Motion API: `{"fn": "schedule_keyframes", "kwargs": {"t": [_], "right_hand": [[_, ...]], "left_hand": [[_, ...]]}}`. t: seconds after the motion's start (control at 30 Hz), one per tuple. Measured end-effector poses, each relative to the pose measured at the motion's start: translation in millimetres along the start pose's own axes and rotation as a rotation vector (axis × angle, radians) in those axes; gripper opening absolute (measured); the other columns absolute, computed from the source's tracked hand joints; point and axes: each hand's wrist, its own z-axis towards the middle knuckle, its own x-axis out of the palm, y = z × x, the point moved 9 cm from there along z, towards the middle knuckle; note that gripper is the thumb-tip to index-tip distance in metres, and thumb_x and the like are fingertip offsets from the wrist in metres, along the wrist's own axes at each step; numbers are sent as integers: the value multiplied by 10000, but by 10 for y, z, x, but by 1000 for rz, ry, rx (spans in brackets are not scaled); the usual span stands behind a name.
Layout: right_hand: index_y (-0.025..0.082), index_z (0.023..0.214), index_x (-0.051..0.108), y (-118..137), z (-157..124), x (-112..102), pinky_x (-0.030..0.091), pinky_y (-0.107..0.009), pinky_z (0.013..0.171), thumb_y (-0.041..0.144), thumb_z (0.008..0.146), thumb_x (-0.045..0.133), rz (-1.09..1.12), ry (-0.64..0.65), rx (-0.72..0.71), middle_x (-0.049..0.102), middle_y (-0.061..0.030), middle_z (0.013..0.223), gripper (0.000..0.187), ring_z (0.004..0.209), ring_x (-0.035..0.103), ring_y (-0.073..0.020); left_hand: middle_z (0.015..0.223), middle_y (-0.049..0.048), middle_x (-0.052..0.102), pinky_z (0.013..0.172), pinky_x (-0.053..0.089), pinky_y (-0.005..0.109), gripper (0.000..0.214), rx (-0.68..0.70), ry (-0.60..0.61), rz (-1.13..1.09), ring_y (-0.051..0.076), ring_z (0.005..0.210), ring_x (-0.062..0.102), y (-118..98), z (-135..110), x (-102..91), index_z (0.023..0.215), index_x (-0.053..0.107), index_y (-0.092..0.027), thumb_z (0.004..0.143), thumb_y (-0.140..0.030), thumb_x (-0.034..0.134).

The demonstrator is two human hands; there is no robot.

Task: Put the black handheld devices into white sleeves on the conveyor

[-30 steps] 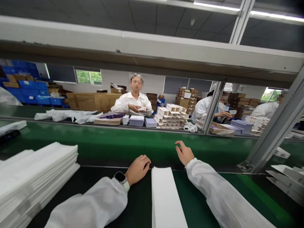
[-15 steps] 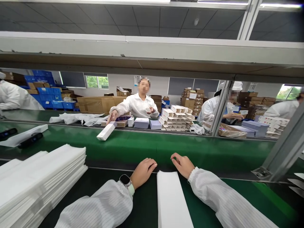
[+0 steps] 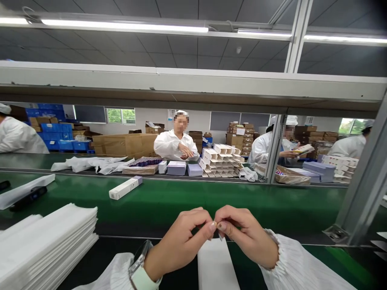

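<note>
My left hand (image 3: pixel 183 239) and my right hand (image 3: pixel 249 235) meet at the fingertips above the dark work surface. Thumb and fingers of each are pinched together; anything small between them is hidden. A neat narrow stack of flat white sheets or sleeves (image 3: pixel 216 264) lies just below them, its far end partly covered by the fingers. To the left of my hands rises a taller pile of the same kind of white pieces (image 3: pixel 45 241). A watch sits on my left wrist.
On the green conveyor belt (image 3: pixel 187 197) lies a long white box (image 3: pixel 123 189). A white sleeve (image 3: pixel 27 191) and dark devices are at far left. Across the belt a co-worker (image 3: pixel 177 145) sits behind stacked open cartons (image 3: pixel 220 161). A metal post (image 3: pixel 359 173) stands at right.
My hands have come together from apart, fingertips now touching. The co-worker has let go of the long white box, which now lies farther left on the belt. My view has tilted up.
</note>
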Motion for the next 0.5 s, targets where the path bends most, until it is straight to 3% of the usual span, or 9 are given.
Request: {"fn": "schedule_keyframes", "kwargs": {"t": [0.07,0.2,0.37,0.5], "right_hand": [[164,728,494,-35,-5,18,322,-181,479,276,832,389,15,56,21,457,22,551,186,495,410,-62],[165,749,503,-359,-5,100,288,-172,432,333,835,368,-92,150,163,431,42,491,232,428,372,-53],[166,607,484,-710,-16,113,244,-180,433,365,806,402,-389,182,231,425,40,488,294,442,336,-56],[176,628,528,-993,-73,92,235,-191,439,408,759,462,-478,194,308,441,39,473,274,442,343,-65]], "left_hand": [[615,-32,452,597,312,192,310,-20,33,-5,84,618,403,1,-9,24,627,480,-169,853,-309,322],[658,-34,456,535,303,180,227,-110,-57,-41,83,618,404,209,16,4,690,479,-175,826,-323,374],[639,-47,460,516,298,172,163,-169,-17,-53,75,596,406,479,53,135,677,487,-173,780,-295,456],[623,-55,452,508,279,175,140,-162,-8,-24,69,579,390,606,52,239,662,480,-174,773,-258,467]]}}
